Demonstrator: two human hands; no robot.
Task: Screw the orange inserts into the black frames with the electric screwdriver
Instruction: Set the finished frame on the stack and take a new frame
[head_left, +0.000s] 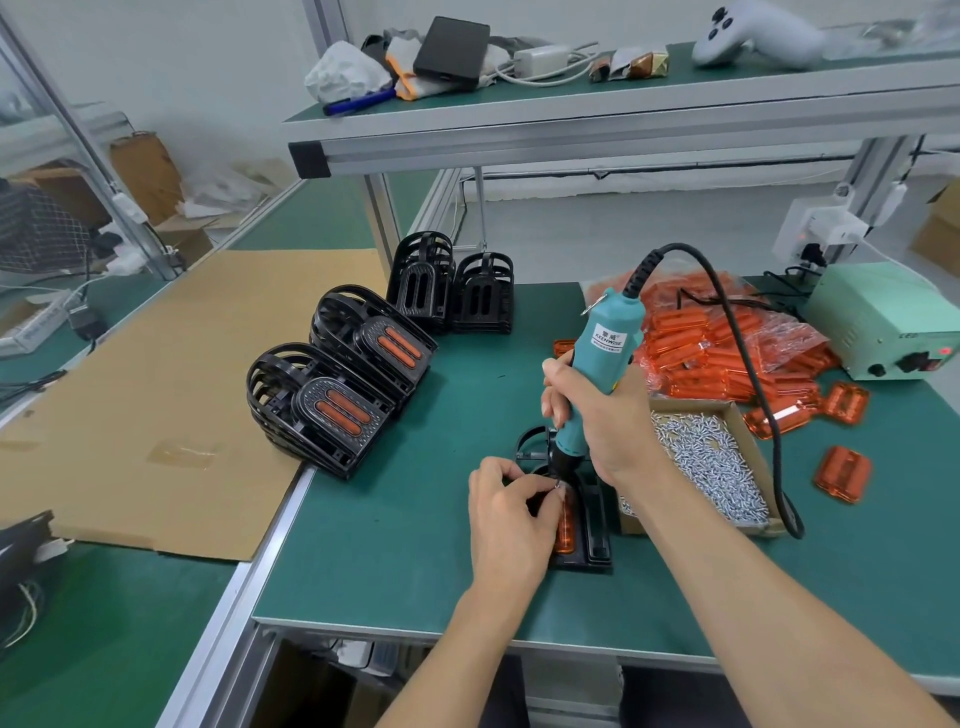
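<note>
A black frame (595, 525) lies flat on the green mat with an orange insert (565, 525) seated in it. My right hand (602, 415) grips the teal electric screwdriver (597, 364), held nearly upright with its tip down at the frame's upper end. My left hand (511, 514) pinches a small screw (558, 486) at the driver's tip, fingers resting on the frame. Two stacks of frames with orange inserts (332, 410) (376, 340) stand to the left. Two stacks of empty black frames (452, 286) stand behind them.
A cardboard box of silver screws (711, 462) sits right of the frame. Bagged and loose orange inserts (727, 343) are heaped beyond it. The driver's power supply (883, 317) stands at the right edge, its cable looping over. A cardboard sheet (156, 395) covers the left bench. An overhead shelf (571, 114) holds clutter.
</note>
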